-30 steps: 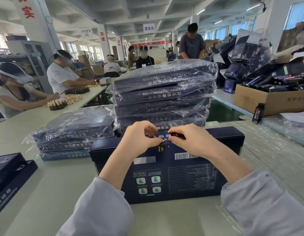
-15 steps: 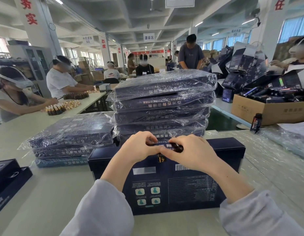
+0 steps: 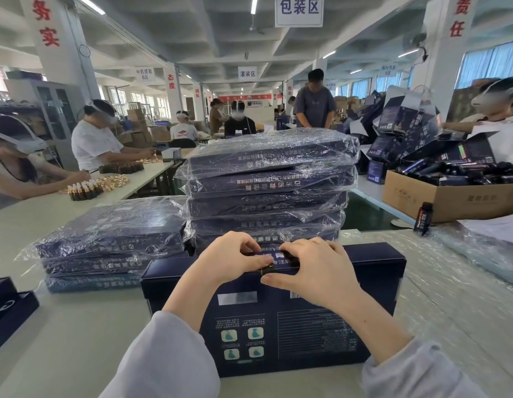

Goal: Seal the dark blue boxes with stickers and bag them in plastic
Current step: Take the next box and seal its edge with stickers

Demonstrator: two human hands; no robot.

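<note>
Dark blue box [image 3: 307, 334] stands on edge on the surface [image 3: 63, 326], just before the bagged stack [image 3: 266, 182]. Left hand [image 3: 235, 259] and right hand [image 3: 315, 274] curl over its top edge, pinching the sticker [image 3: 268, 270]. Likely stiff, light, smooth card; hold by the long edges.

A white sign [image 3: 299, 8] hanging from the ceiling reads 包装区, and farther back a smaller sign [image 3: 247, 73] reads 灌装区 and another small sign [image 3: 144, 74] reads 中药提取 B区. Red characters run down the pillars: 务实 on the left pillar [image 3: 53, 47], 责任 on the right pillar [image 3: 447, 53], 态度 on a far pillar [image 3: 171, 90]. On the dark blue box [image 3: 307, 326] at the near edge of the bench [image 3: 63, 340], the top shows 专注; its front print and that on the bagged boxes [image 3: 272, 156] cannot be read.
</note>
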